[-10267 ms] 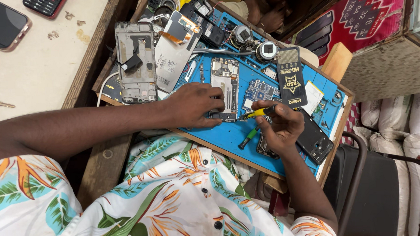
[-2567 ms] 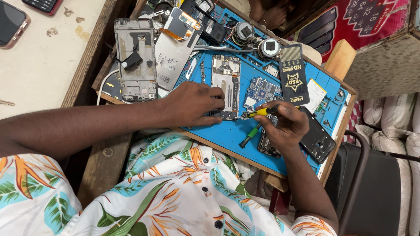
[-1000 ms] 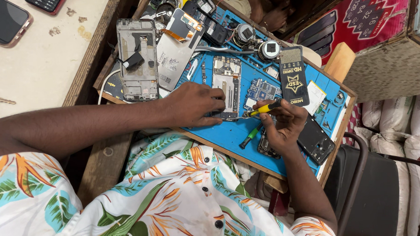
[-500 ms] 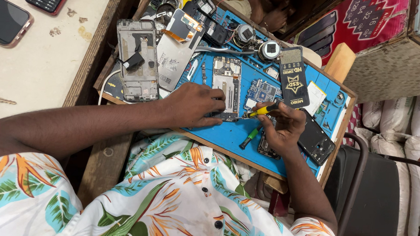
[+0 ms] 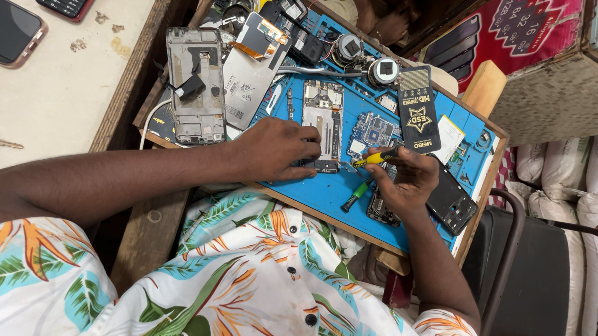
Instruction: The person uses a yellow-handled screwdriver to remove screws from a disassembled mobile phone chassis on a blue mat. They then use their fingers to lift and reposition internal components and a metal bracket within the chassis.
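Rectangular blue rubber work mat [image 5: 406, 204] — a yellow-handled screwdriver [image 5: 376, 158], a green-handled one [image 5: 354, 196] — white shirt [image 5: 250, 282] with green-and-orange leaf print.

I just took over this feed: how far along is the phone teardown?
Done: the phone lies open on the blue mat, with a bare frame and a board set aside. In hand: the left hand steadies the phone while the right hand points a yellow screwdriver at it. Left: everything is still apart.

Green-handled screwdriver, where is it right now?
Head view: the green-handled screwdriver lies on the blue mat, just left of the right hand, below the opened phone.
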